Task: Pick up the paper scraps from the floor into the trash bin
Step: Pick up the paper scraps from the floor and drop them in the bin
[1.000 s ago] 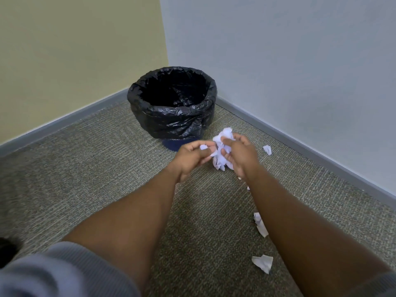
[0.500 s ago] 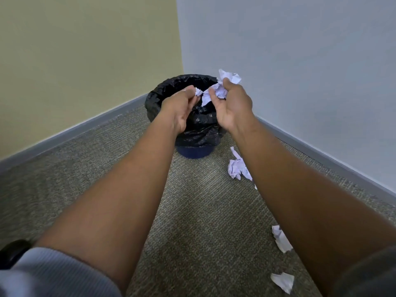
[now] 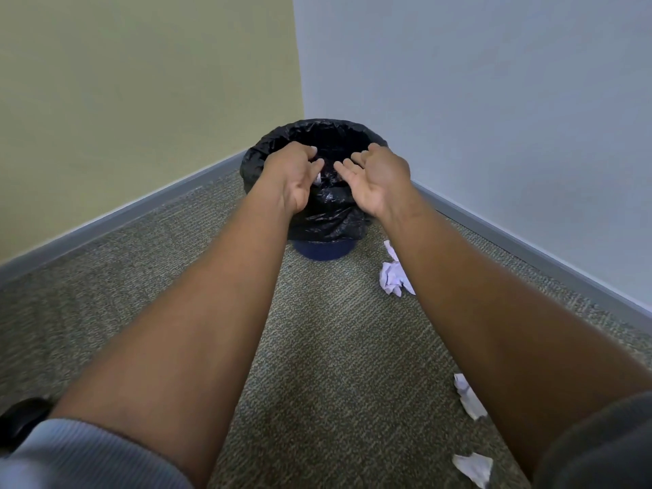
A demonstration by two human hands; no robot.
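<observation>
The trash bin (image 3: pixel 278 141), lined with a black bag over a blue base, stands in the corner of the room. Both hands hover over its near rim. My left hand (image 3: pixel 293 174) has loosely curled, parted fingers; a small white scrap (image 3: pixel 318 178) shows beside its palm, and I cannot tell whether it is held or falling. My right hand (image 3: pixel 377 178) is open, palm up and bare. On the carpet to the right lie a crumpled paper scrap (image 3: pixel 391 277), a torn scrap (image 3: pixel 469 400) by my right forearm and another scrap (image 3: pixel 472 467) near the bottom edge.
A yellow wall (image 3: pixel 141 82) on the left and a pale blue wall (image 3: pixel 494 100) on the right meet behind the bin, both with grey baseboards. The floor is grey-green carpet (image 3: pixel 335 365). A dark object (image 3: pixel 21 418) sits at the bottom left.
The wad of white paper that my right hand held above the bin is gone from it. Both hands have lowered to the rim and their fingers have spread apart.
</observation>
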